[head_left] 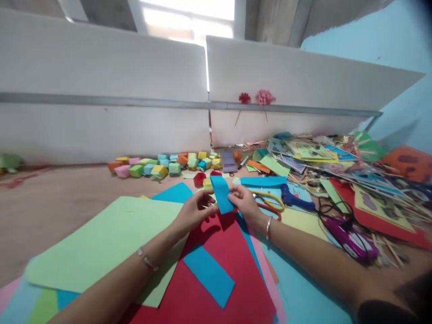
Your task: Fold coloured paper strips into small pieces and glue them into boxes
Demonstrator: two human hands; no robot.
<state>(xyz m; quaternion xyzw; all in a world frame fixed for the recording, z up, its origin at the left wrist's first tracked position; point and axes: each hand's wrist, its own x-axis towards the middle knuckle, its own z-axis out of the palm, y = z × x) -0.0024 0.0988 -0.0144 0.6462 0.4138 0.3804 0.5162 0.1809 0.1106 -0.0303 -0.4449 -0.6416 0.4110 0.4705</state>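
Note:
A folded blue paper strip (222, 194) is held up above a red paper sheet (216, 238). My right hand (248, 207) pinches its right edge between thumb and fingers. On the other side, my left hand (195, 209) has curled fingers and a thumb at the strip's left edge; the exact grip is partly hidden. A second blue paper piece (209, 275), flat and rectangular, lies on the red sheet below. Under my left forearm is a light green sheet (111, 243). Scissors with yellow and red handles (278, 204) lie just right of my right hand.
Several small coloured paper cubes (158, 171) line the floor near the white panel (101, 130). To the right are a blue glue gun (297, 200), a purple tool with a black cord (351, 238), and a heap of papers and sticks (313, 155). Two paper flowers (265, 97) stand against the panel.

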